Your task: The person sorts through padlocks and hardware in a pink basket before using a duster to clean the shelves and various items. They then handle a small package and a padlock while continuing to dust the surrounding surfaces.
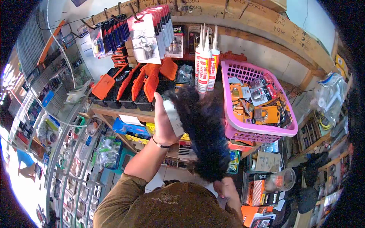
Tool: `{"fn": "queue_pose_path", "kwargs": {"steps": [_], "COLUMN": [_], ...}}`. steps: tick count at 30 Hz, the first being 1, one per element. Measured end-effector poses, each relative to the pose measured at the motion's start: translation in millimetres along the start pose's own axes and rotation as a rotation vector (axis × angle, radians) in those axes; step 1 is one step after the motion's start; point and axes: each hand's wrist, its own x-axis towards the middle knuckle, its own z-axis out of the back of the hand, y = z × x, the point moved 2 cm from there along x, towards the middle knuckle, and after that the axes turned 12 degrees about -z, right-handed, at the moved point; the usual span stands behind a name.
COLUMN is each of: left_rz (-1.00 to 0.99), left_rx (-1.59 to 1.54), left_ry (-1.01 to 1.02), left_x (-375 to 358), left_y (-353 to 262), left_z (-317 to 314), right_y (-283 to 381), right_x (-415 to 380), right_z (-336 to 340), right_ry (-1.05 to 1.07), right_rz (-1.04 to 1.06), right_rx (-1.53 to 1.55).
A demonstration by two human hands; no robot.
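Observation:
My left hand (166, 123) is raised in front of the shelf, its palm against a white card or packet (173, 116); the thumb side shows and the other fingers are hidden. A large dark, fluffy duster-like thing (203, 133) hangs between my hands and covers part of the shelf. Low on the right, my right hand (226, 187) is closed at the lower end of the dark thing, its grip partly hidden. Just behind stand several silicone sealant tubes (204, 70).
Orange-lidded black bins (146, 89) line the shelf on the left. A pink basket (262, 131) of packaged padlocks stands on the right. Blister packs (144, 41) hang from hooks above. Wire racks with goods flank the left; boxes and a clear jar (285, 179) sit low right.

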Motion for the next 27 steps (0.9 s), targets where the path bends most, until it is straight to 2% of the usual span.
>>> {"fn": "queue_pose_path", "kwargs": {"steps": [1, 2, 3, 4, 6, 7, 8, 9, 10, 11, 12, 13, 14, 15, 16, 17, 18, 20, 21, 22, 24, 25, 26, 27], "left_rz": [0.061, 0.125, 0.132, 0.122, 0.038, -0.084, -0.085, 0.006, 0.098, 0.101, 0.099, 0.022, -0.055, 0.003, 0.101, 0.084, 0.066, -0.053, -0.047, -0.045, 0.094, 0.076, 0.066, -0.042], "left_rx": [0.062, 0.125, -0.019, -0.01, -0.309, 0.413, 0.411, 0.214, 0.015, -0.015, -0.016, 0.139, 0.291, 0.114, 0.046, 0.047, 0.048, 0.238, 0.244, 0.243, -0.048, -0.041, -0.04, 0.136], "left_ry": [0.076, 0.154, 0.327, 0.289, -0.052, -0.2, -0.204, 0.059, 0.323, 0.39, 0.396, 0.099, -0.204, -0.075, 0.201, 0.236, 0.273, -0.18, -0.105, -0.106, 0.348, 0.417, 0.417, 0.155], "left_x": [2.3, 6.7, 16.4, 12.7, 1.5, 4.1, 7.1, 11.5, 14.6, 18.7, 16.8, 10.6, 5.3, 3.9, 12.9, 13.3, 12.4, 3.4, 5.7, 9.6, 18.6, 19.1, 15.0, 8.6], "left_y": [-2.3, -4.6, -3.4, -6.1, -2.2, -4.5, -7.2, -8.2, -8.4, -7.6, -5.6, -3.8, -4.6, -5.3, -10.0, -10.5, -10.2, -6.8, -5.2, -6.7, -9.5, -9.1, -9.2, -10.5], "left_z": [8.2, 23.0, 28.2, 32.6, -4.4, 1.3, 10.4, 23.1, 33.1, 41.0, 25.0, 11.4, 5.5, 21.6, 35.6, 31.1, 25.0, 11.3, 13.5, 27.0, 42.1, 43.2, 32.5, 20.4], "right_y": [2.5, -1.9, -5.2, -4.3, 11.6, 20.6, 23.8, 5.1, -7.3, -8.0, -7.5, -6.1, -4.8, -4.4, -3.3, -8.9, -13.2, -19.9, -17.3, -9.2, 5.6, -20.7, -24.2, -25.4], "right_x": [-3.5, -1.8, 2.6, 5.2, -0.8, -6.0, -8.7, 2.9, 4.6, 4.7, 5.7, 6.2, 5.8, 3.7, 3.8, 8.0, 9.1, 10.4, 8.4, 4.9, 1.1, 12.1, 15.1, 16.3], "right_z": [-2.3, -3.1, -4.3, -4.2, -6.5, -8.9, -10.1, -12.2, -5.8, -1.8, 0.8, 1.2, -0.8, -3.5, -5.5, -2.6, -1.1, 4.1, 3.8, 1.1, -3.6, -2.3, -1.4, 1.0], "right_ry": [0.003, 0.002, 0.023, 0.043, 0.021, 0.004, -0.014, 0.046, 0.043, 0.012, -0.018, -0.02, 0.013, 0.047, 0.078, 0.085, 0.081, -0.021, -0.022, 0.033, 0.141, 0.083, 0.087, 0.04], "right_rz": [-0.174, -0.179, -0.02, 0.142, 0.096, 0.046, -0.003, 0.098, 0.099, 0.041, -0.017, -0.016, 0.032, 0.076, 0.129, 0.221, 0.227, -0.049, -0.051, 0.006, 0.129, 0.032, 0.032, 0.071], "right_rx": [-0.069, -0.068, -0.021, 0.022, 0.021, 0.025, 0.032, -0.032, -0.031, -0.035, -0.041, -0.045, -0.185, -0.324, -0.461, -0.457, -0.46, 0.2, 0.198, 0.005, -0.386, -0.157, -0.166, -0.023]}}
